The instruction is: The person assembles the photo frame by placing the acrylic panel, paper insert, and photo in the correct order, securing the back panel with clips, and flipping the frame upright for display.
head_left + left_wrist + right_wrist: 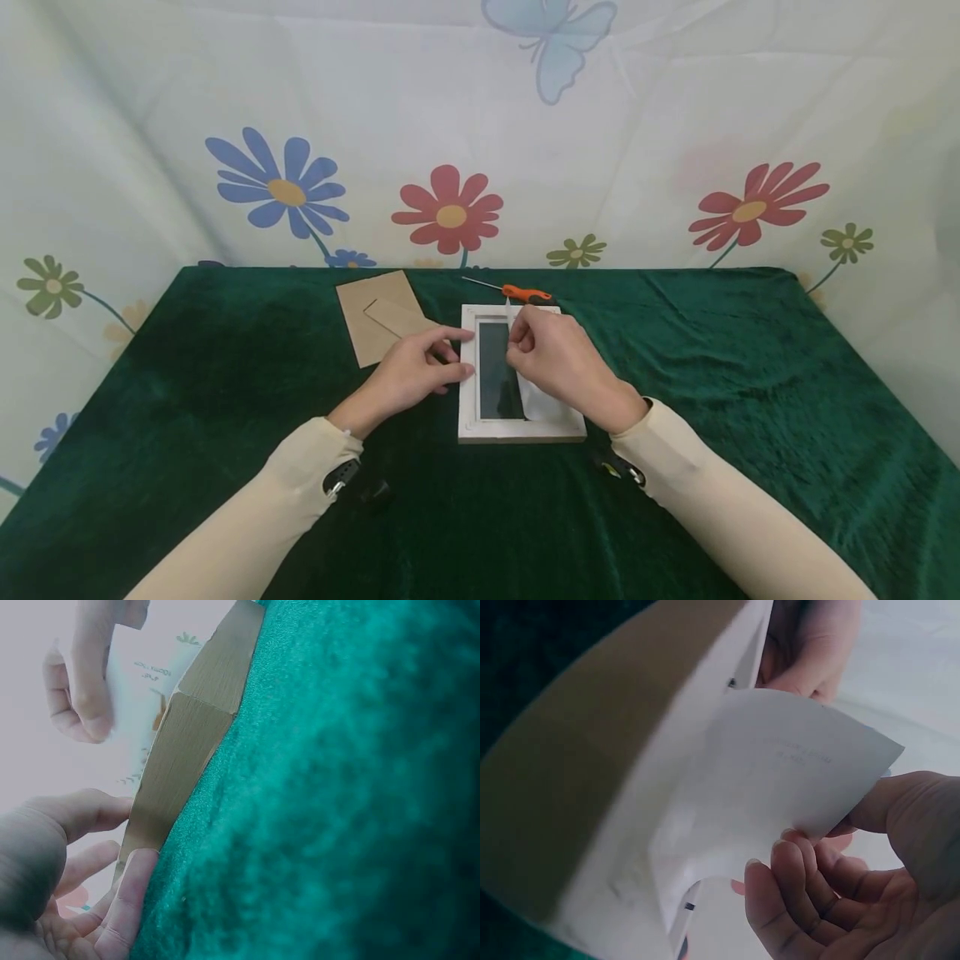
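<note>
A white picture frame (517,431) lies on the green cloth, its opening (495,383) dark green on the left side. Thumb and index finger of my left hand (405,371) rest on the frame's left edge, quite straight. In the left wrist view its fingers touch the frame's side (176,742). My right hand (558,350) pinches the edge of a thin white paper sheet (795,765) between thumb and fingers. The sheet bends up out of the frame at its left, and faint printing shows on it. Its right part is hidden under my right hand in the head view.
A brown backing board (358,304) with a stand flap (397,317) lies left of the frame, partly behind my left hand. Beyond the frame lies a screwdriver (525,293) with an orange and black handle. A flowered curtain (600,150) hangs behind the table.
</note>
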`<state>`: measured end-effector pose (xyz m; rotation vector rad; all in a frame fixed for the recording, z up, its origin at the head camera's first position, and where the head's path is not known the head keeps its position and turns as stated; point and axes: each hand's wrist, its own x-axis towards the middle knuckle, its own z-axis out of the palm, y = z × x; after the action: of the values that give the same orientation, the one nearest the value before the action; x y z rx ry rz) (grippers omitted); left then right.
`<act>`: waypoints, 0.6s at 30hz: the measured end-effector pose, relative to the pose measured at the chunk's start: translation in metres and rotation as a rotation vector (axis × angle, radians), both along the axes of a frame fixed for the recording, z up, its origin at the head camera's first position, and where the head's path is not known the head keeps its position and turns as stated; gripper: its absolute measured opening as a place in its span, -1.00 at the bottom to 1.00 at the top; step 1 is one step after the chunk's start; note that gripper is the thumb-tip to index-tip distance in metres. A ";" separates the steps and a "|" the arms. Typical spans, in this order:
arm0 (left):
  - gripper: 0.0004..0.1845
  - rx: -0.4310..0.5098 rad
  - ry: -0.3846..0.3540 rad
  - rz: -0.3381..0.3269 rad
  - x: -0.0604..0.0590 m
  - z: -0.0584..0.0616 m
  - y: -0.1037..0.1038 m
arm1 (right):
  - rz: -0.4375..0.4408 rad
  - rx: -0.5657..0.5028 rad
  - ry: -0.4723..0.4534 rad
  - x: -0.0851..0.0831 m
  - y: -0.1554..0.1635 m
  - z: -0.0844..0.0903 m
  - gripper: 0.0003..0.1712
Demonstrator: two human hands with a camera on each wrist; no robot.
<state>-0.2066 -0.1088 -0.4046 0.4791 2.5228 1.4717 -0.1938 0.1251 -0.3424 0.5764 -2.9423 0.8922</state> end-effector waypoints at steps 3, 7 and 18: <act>-0.43 -0.002 -0.007 0.001 0.000 0.001 0.000 | 0.013 -0.011 -0.008 -0.001 0.000 -0.003 -0.89; -0.43 -0.014 -0.004 0.003 0.000 0.002 0.000 | 0.026 -0.030 -0.029 -0.003 0.001 -0.005 -0.87; -0.43 -0.032 -0.002 0.002 -0.001 0.001 0.000 | 0.062 -0.048 -0.085 -0.008 0.003 -0.010 -0.78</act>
<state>-0.2078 -0.1088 -0.4036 0.4698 2.5420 1.4302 -0.2013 0.1283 -0.3525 0.6467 -2.9836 1.0151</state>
